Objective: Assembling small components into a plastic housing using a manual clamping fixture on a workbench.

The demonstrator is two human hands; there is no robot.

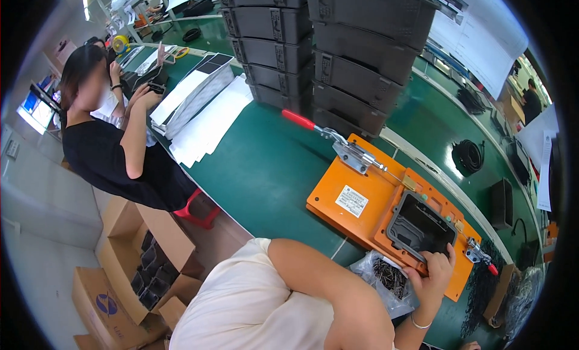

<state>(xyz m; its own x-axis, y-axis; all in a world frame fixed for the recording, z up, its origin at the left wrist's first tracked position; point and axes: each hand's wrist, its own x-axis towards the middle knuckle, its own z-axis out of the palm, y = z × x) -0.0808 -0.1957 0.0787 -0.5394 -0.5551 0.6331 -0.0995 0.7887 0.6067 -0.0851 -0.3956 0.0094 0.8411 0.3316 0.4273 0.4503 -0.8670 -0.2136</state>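
Dark case (pixel 421 224) sits in orange fixture (pixel 329 193), left hand (pixel 433 271) curled at its near edge, gripping or merely steadying can't tell, right hand (pixel 470 346) barely visible, unreadable; best keep case flat, fingers clear of toggle clamp (pixel 476 252).

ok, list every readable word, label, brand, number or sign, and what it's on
White label on orange fixture: printed lines, too small to read.
Carton, lower left: blue round logo, lettering below; not copied here.
Hanging sheet, far right: fine print, too small.
Large sheet, upper right: faint print, unreadable.
No text quoted.
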